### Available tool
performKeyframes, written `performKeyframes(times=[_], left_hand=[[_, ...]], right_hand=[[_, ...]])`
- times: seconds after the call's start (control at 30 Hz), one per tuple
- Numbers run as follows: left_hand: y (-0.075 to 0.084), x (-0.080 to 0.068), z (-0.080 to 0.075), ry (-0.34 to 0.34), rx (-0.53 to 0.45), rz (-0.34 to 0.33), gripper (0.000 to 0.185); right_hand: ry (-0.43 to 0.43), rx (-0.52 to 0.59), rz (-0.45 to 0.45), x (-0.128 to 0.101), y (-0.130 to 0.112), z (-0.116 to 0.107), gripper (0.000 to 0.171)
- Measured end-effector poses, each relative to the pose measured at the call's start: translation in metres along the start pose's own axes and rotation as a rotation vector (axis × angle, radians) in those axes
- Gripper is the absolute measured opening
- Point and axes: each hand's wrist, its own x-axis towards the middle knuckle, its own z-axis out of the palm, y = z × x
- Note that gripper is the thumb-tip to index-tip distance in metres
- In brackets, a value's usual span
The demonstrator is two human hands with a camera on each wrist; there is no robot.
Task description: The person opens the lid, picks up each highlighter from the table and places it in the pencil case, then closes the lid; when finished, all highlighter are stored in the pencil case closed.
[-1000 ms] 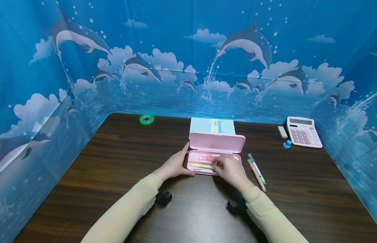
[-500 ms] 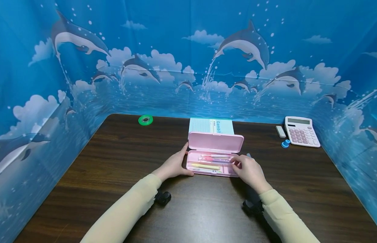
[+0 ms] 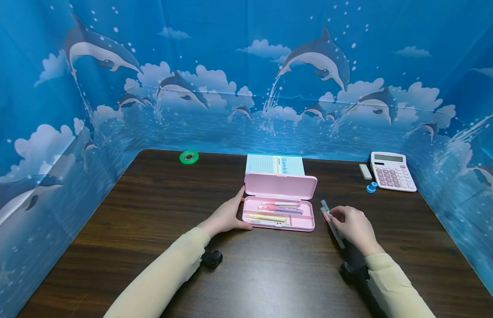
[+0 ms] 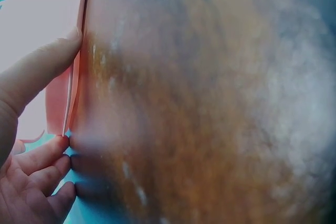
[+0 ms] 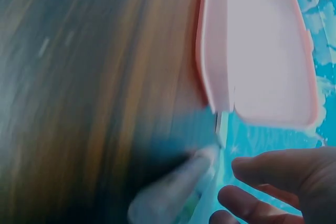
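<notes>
An open pink pencil case (image 3: 302, 221) lies mid-table with its lid up, holding several pens, among them a yellow one (image 3: 270, 217). My left hand (image 3: 226, 215) grips the case's left end, thumb at the front and fingers behind, as the left wrist view also shows. To the right of the case, my right hand (image 3: 355, 227) is over two pens (image 3: 324, 206) lying side by side. The right wrist view shows its thumb (image 5: 273, 169) and fingers apart, with a blurred pen (image 5: 168, 195) beyond them.
Behind the case lies a light-blue notebook (image 3: 274, 164). A roll of green tape (image 3: 188, 157) sits at the back left. At the back right are a calculator (image 3: 393, 172), a white eraser (image 3: 365, 172) and a small blue object (image 3: 371, 187). A dolphin-print cloth surrounds the table (image 3: 143, 212).
My right hand has moved right, out of the pencil case and over to the two pens. The left hand stays at the case's left end.
</notes>
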Motion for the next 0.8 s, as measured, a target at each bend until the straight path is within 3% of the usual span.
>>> performKeyframes(times=[0.43, 0.8], left_hand=[[0.001, 0.000, -0.001, 0.007, 0.000, 0.008, 0.122], [-0.001, 0.001, 0.001, 0.007, 0.002, 0.012, 0.123]], right_hand=[[-0.104, 0.015, 0.067, -0.002, 0.012, -0.003, 0.024], [-0.088, 0.002, 0.075, -0.005, 0.018, -0.002, 0.018]])
